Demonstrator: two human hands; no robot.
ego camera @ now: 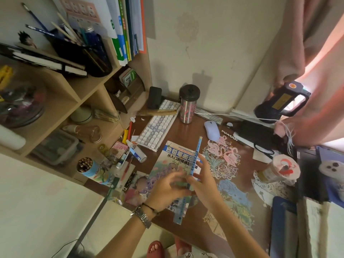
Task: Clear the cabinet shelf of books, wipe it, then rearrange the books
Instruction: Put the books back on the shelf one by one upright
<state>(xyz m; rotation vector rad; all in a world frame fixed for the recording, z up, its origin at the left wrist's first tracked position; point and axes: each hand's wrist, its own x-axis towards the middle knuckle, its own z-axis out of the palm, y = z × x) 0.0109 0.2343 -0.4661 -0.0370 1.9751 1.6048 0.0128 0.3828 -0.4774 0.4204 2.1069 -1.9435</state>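
Observation:
A thin light-blue book [195, 155] stands edge-on above the desk, spine toward me. My right hand [202, 180] grips it from the right, fingers curled round its edge. My left hand [167, 189] meets it from the left with blurred fingers bent against its cover. Flat on the desk under both hands lies a drawing book [173, 157] with a blue title band. Several more books [126, 28] stand upright on the upper shelf of the wooden cabinet [74, 95] at the left.
On the brown desk [186, 131] are a white keyboard [158, 127], a tumbler [188, 107], a mouse [212, 130], a glue bottle [136, 152], a pencil tub [87, 167] and paper cut-outs [223, 157]. A black pen holder [87, 53] and notebooks sit on the cabinet. A black lamp [281, 101] stands by the pink curtain.

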